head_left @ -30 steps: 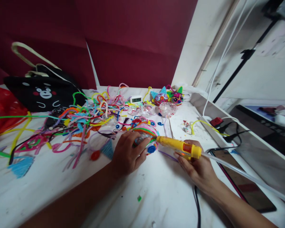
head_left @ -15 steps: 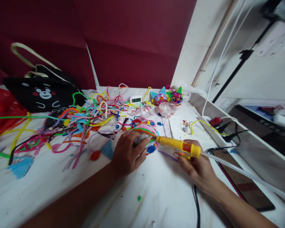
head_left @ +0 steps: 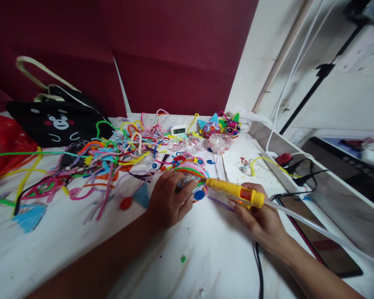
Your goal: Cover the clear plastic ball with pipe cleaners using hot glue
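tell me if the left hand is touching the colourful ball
Touching. The head view shows the left hand cupped on the colourful ball, fingers pressed against its side.

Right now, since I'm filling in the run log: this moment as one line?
left hand: holds pipe-cleaner ball | right hand: grips yellow glue gun, nozzle at ball | nearby: loose pipe cleaners
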